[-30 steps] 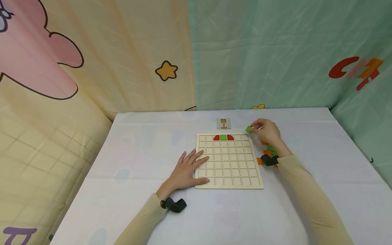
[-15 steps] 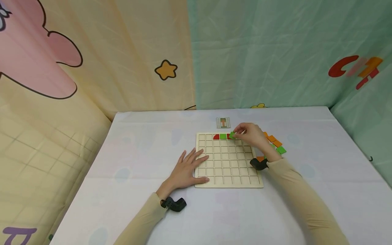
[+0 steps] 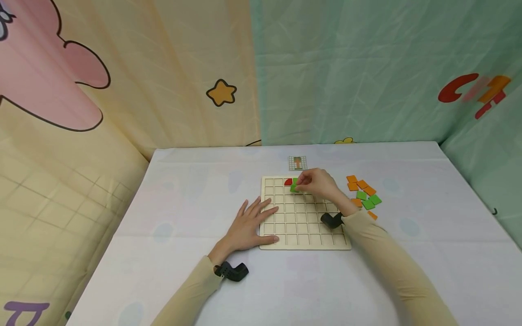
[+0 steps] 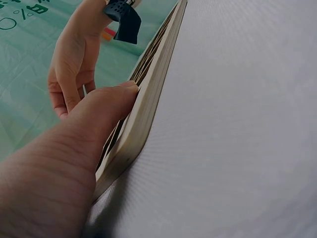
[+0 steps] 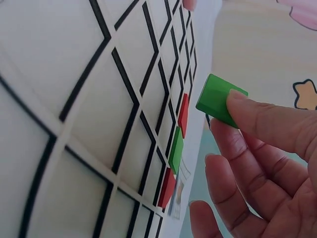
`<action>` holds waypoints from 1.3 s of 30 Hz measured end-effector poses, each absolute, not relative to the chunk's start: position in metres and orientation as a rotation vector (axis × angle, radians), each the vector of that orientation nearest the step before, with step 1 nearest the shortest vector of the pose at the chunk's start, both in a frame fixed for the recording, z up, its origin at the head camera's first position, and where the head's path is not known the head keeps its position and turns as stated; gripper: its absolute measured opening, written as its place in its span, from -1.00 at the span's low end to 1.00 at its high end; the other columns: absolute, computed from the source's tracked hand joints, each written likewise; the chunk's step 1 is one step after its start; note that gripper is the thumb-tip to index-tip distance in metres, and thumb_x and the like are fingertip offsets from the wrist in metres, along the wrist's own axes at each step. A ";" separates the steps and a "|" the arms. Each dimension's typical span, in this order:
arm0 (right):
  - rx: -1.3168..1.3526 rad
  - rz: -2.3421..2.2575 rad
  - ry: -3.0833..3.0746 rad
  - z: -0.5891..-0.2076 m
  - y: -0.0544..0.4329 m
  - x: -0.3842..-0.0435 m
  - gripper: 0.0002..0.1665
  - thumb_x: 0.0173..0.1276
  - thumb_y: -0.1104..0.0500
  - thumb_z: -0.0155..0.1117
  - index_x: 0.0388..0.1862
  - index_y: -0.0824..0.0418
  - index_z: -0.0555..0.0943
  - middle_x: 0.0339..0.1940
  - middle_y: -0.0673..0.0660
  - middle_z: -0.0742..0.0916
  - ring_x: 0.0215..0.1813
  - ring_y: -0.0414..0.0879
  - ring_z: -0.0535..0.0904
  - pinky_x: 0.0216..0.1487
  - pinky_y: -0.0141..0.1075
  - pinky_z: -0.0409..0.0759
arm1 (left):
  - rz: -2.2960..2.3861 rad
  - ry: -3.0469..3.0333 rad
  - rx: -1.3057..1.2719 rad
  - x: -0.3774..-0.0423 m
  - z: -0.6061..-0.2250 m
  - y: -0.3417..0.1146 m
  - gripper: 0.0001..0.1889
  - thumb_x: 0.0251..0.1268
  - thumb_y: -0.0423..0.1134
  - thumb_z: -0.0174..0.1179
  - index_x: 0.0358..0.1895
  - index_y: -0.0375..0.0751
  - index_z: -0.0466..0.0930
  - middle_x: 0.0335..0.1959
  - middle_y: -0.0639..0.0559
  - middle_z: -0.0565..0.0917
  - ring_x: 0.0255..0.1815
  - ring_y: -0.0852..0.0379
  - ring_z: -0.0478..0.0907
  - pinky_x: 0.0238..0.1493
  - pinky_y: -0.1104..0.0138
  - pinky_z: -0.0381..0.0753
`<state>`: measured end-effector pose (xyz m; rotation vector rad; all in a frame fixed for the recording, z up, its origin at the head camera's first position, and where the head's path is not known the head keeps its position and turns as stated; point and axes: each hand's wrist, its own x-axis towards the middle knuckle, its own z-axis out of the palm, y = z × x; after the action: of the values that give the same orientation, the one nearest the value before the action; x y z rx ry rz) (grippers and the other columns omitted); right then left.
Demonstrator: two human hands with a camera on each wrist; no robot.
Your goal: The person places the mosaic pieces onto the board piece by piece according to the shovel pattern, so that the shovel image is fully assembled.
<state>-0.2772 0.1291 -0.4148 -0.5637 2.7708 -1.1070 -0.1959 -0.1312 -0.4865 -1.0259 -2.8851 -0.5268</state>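
A pale wooden grid board [image 3: 302, 226] lies on the table. My left hand [image 3: 244, 228] rests spread on its left edge; in the left wrist view the thumb [image 4: 111, 101] touches the rim. Between thumb and finger my right hand [image 3: 320, 183] pinches a green square tile [image 5: 218, 99], held just above the board's upper rows. In the top row sit a red quarter-round tile [image 3: 288, 182], a green tile [image 5: 176, 150] and another red tile [image 5: 167, 188]. From the head view the right hand hides part of that row.
Loose orange tiles [image 3: 369, 190] and green tiles [image 3: 368, 204], several of each, lie right of the board. A small pattern card [image 3: 297, 163] lies behind it. Printed curtains [image 3: 346, 81] stand behind the white table [image 3: 163, 194].
My right hand has carried the green tile leftward from beyond the board's top right corner to over its upper middle. The loose tiles at right are now uncovered. My left hand stays put.
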 end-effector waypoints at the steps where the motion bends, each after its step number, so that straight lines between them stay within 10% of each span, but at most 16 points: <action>1: -0.568 -1.103 2.766 -0.415 0.128 -0.278 -0.85 0.18 0.16 0.43 -0.36 0.20 0.65 -0.48 0.00 0.66 -0.43 -0.09 0.54 -0.36 -0.21 0.48 | -0.528 -2.883 -1.027 -0.196 -0.486 -0.131 -0.14 0.13 0.38 0.09 0.48 0.14 0.11 0.51 0.06 0.00 0.51 -0.01 -0.25 0.39 0.01 -0.41; 39: -0.610 -0.908 2.853 -0.427 0.110 -0.291 -0.88 0.23 0.13 0.39 -0.32 0.16 0.71 -0.40 0.03 0.72 -0.41 -0.09 0.59 -0.37 -0.18 0.54 | -0.544 -2.846 -1.041 -0.195 -0.486 -0.131 -0.14 0.15 0.40 0.05 0.48 0.09 0.13 0.51 0.01 0.03 0.51 -0.06 -0.21 0.39 -0.06 -0.34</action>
<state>-0.2910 0.1105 -0.4273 -0.6096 2.8528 -0.9078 -0.1951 -0.1310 -0.4862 -1.0415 -2.8464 -0.5440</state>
